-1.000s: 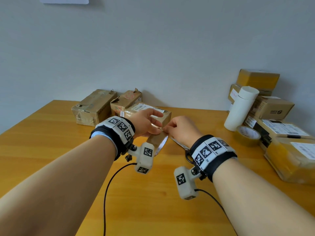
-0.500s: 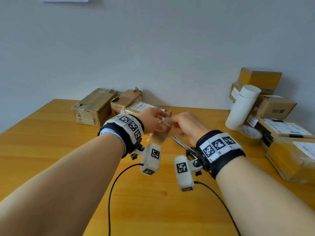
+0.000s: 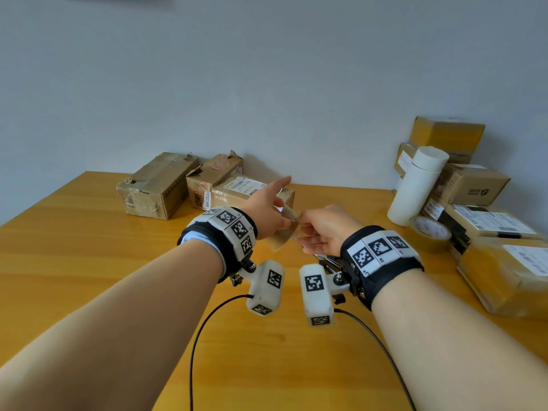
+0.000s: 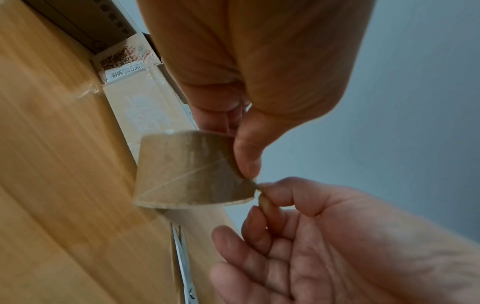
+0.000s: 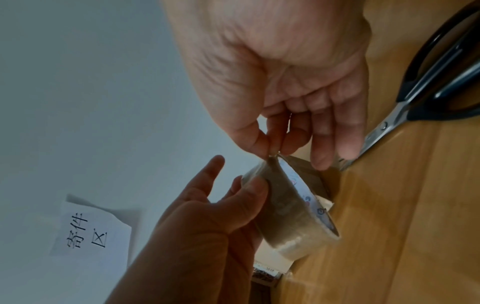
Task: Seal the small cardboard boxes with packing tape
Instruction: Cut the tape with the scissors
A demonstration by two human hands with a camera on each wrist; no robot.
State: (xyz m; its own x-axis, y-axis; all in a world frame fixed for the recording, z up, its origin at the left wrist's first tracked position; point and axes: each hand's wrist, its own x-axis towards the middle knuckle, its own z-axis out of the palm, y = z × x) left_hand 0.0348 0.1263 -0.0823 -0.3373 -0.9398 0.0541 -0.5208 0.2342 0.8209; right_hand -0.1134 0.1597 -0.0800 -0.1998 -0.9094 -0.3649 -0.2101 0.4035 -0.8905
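Brown tape roll (image 4: 192, 170) in left hand (image 4: 259, 67) grip; right hand (image 5: 280, 67) pinching tape edge, scissors (image 5: 426, 88) just beside.

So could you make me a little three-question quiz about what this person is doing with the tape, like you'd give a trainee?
1. True or false: the scissors are held in the right hand.
2. Multiple choice: what holds the tape roll?
A. The left hand
B. The table
C. The white cylinder
3. Fill in: the right hand's thumb and forefinger pinch the tape's loose ____ at the roll's edge.

Key
1. False; they lie on the table under the hands.
2. A
3. end
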